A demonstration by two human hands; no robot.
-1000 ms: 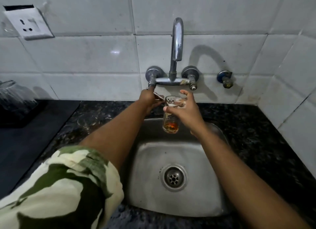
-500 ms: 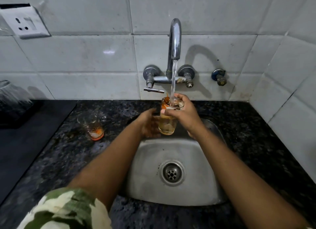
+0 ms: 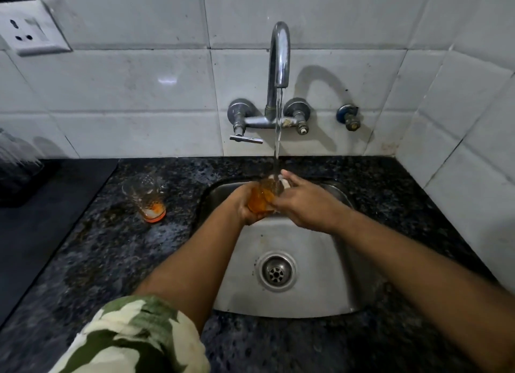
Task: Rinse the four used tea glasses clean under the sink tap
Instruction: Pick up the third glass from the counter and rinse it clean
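Note:
A tea glass (image 3: 260, 198) with orange tea water in it sits over the steel sink (image 3: 315, 283), under the stream running from the tap (image 3: 279, 55). My left hand (image 3: 242, 205) wraps around the glass from the left. My right hand (image 3: 302, 201) rests on its rim and right side, fingers partly spread. A second used tea glass (image 3: 146, 197) with orange dregs stands upright on the dark counter, left of the sink. No other glasses show.
The tap lever (image 3: 245, 138) sticks out below the left valve. A wall socket (image 3: 30, 30) is at upper left. A dark mat (image 3: 41, 219) covers the counter's left side, with a clear container (image 3: 16, 161) at its back. Tiled walls close in behind and on the right.
My left hand came off the tap lever, water started running, and the hand closed around the glass. The glass dropped lower into the sink and filled with orange water.

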